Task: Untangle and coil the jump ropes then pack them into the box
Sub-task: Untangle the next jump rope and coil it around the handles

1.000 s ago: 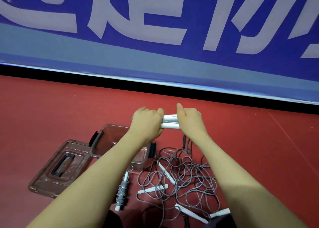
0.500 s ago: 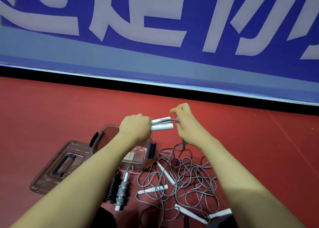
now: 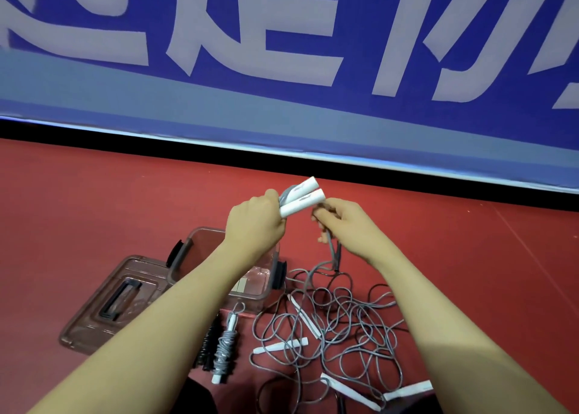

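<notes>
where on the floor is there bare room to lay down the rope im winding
Bare red floor spreads left of the clear plastic box and its lid, and beyond both hands toward the blue banner. More lies right of the tangled grey ropes. It is crowded near the person: the tangle, a coiled grey rope, a black coil.

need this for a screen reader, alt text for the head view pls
Left hand grips two white jump rope handles; right hand pinches the grey cord above a tangled rope pile, beside an open box.
</notes>
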A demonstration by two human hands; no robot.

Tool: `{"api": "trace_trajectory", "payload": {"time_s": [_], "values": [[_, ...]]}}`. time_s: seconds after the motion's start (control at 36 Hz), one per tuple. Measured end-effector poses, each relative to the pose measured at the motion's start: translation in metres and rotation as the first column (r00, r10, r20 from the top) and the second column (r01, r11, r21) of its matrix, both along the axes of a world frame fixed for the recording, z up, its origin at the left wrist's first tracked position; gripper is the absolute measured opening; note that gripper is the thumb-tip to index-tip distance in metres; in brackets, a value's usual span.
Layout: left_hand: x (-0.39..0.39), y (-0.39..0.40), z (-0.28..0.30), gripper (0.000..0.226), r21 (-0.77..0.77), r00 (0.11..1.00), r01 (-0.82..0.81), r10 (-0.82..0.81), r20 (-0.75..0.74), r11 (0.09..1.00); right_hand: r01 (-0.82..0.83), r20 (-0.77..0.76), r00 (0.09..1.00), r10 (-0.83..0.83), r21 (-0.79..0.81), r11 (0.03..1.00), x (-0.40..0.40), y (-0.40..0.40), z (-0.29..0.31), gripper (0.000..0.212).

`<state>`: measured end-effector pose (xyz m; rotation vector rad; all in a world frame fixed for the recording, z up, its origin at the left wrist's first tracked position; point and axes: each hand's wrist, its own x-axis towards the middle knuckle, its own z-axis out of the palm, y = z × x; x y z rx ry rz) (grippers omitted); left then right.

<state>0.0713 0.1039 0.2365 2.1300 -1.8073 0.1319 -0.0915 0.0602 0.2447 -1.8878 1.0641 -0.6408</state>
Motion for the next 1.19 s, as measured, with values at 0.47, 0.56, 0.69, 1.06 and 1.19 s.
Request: {"api": "trace_trajectory", "payload": {"time_s": [0.47,0.56,0.69,1.06,1.19], "values": [[0.01,-0.004,-0.016,0.015,0.214,0.991,-0.031,0.001,0.136,0.976,-0.027,-0.251,0.934,-0.255,-0.761,0.649,0.006,0.023,0.021,0.024],[0.007,-0.002,-0.016,0.013,0.225,0.975,0.035,-0.083,0.207,0.974,0.228,0.028,0.966,-0.255,-0.55,0.803,0.008,0.017,0.018,0.018],[0.001,0.001,-0.015,0.013,0.239,0.918,0.185,-0.254,0.303,0.953,0.42,0.216,0.897,-0.385,-0.15,0.895,0.008,0.003,0.017,0.021],[-0.006,0.007,0.006,0.015,-0.313,0.877,0.468,-0.39,0.282,0.826,0.326,0.143,0.935,-0.325,0.02,0.945,-0.006,-0.006,0.0,0.021],[-0.015,0.005,0.014,0.01,-0.388,0.959,0.28,-0.27,0.082,0.878,0.242,0.009,0.969,-0.246,-0.215,0.946,0.004,0.003,0.004,0.022]]}}
